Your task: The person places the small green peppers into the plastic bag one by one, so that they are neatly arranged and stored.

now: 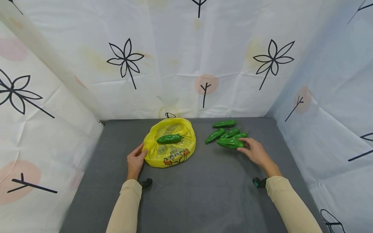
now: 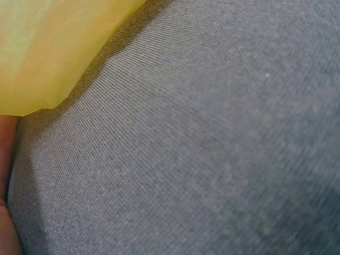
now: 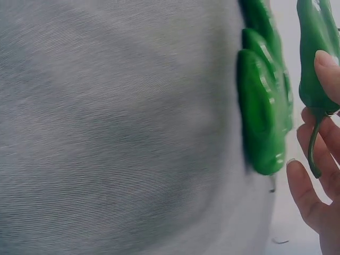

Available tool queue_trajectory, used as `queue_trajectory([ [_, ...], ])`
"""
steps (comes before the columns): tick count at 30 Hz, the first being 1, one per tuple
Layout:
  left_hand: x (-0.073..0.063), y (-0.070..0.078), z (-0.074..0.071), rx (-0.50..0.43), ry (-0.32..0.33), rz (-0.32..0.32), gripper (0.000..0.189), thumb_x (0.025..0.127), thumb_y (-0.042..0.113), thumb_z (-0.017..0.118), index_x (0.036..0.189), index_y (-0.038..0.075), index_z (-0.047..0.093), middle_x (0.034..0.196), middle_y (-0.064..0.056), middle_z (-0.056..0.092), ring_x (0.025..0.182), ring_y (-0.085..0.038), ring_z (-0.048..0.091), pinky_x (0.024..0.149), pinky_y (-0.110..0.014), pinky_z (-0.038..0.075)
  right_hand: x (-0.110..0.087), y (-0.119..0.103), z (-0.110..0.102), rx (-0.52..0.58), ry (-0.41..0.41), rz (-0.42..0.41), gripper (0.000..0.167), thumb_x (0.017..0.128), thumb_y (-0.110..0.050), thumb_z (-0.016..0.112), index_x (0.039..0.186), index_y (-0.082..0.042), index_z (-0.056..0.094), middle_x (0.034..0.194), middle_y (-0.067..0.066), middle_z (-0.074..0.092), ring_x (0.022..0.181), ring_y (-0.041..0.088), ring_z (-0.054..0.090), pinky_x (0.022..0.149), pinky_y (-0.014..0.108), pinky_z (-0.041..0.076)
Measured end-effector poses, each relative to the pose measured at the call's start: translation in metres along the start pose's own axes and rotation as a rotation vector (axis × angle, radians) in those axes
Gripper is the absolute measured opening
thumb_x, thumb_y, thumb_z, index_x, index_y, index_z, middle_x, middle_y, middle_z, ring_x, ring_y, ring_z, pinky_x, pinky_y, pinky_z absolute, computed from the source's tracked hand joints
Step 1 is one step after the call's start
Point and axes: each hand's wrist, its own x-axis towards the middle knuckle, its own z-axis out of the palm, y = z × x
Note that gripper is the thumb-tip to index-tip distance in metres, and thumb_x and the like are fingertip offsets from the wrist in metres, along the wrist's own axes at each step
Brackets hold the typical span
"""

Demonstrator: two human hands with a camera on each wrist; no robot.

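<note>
- Left hand: fingers clamped on the left rim of a yellow bag.
- One green pepper inside the bag.
- Four loose peppers on the counter.
- Right hand: fingers pinching a fifth pepper beside them.

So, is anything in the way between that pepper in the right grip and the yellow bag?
Nothing visible blocks it: the held pepper looks raised, and grey table lies before the yellow bag. One loose pepper lies near the route, but lower; the left grip holds the bag's left rim.
</note>
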Motion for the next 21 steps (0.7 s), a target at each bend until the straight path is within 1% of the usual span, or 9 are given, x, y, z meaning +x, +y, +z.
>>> queue_trajectory([
  [8,0.002,-0.001,0.001,0.005,0.013,0.005,0.047,0.093,0.033,0.075,0.138,0.022,0.066,0.143,-0.008,0.064,0.128,-0.023,0.059,0.083,-0.001,0.045,0.007,-0.018,-0.012,-0.02,0.028,-0.047,0.054,0.099,-0.024,0.069,0.146,-0.004,0.053,0.131,0.023,0.06,0.12,0.042,0.058,0.097,0.06,0.049],
  [14,0.002,-0.001,0.002,0.016,0.02,0.01,0.047,0.093,0.034,0.076,0.137,0.022,0.067,0.142,-0.008,0.065,0.125,-0.022,0.06,0.083,-0.001,0.045,0.012,-0.026,-0.018,-0.033,0.048,-0.085,0.053,0.098,-0.022,0.069,0.145,-0.004,0.054,0.128,0.023,0.061,0.116,0.041,0.06,0.093,0.058,0.05],
  [21,0.001,-0.001,0.001,0.016,0.016,0.006,0.048,0.094,0.034,0.075,0.139,0.022,0.066,0.143,-0.008,0.064,0.126,-0.022,0.059,0.083,-0.001,0.044,0.018,-0.032,-0.021,-0.009,0.042,-0.078,0.054,0.099,-0.028,0.068,0.147,-0.007,0.052,0.137,0.023,0.058,0.124,0.045,0.058,0.099,0.059,0.05],
])
